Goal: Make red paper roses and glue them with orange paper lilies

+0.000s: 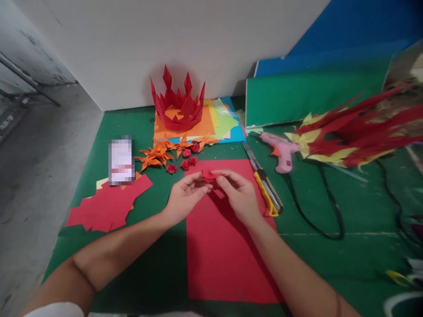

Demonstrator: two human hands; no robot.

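Observation:
My left hand (185,196) and my right hand (238,193) meet above a large red paper sheet (224,259) that lies on the green table cover (155,264). Both pinch one small folded piece of red paper (210,175) between thumbs and fingertips. Just beyond the hands lie several small red paper roses (185,164) and orange paper flowers (158,154).
A red paper crown (177,105) stands on a stack of coloured sheets (224,125) at the back. A yellow utility knife (266,187) lies right of my right hand, then a pink glue gun (280,152) with a black cord. Red paper squares (107,207) and a phone (121,160) lie left.

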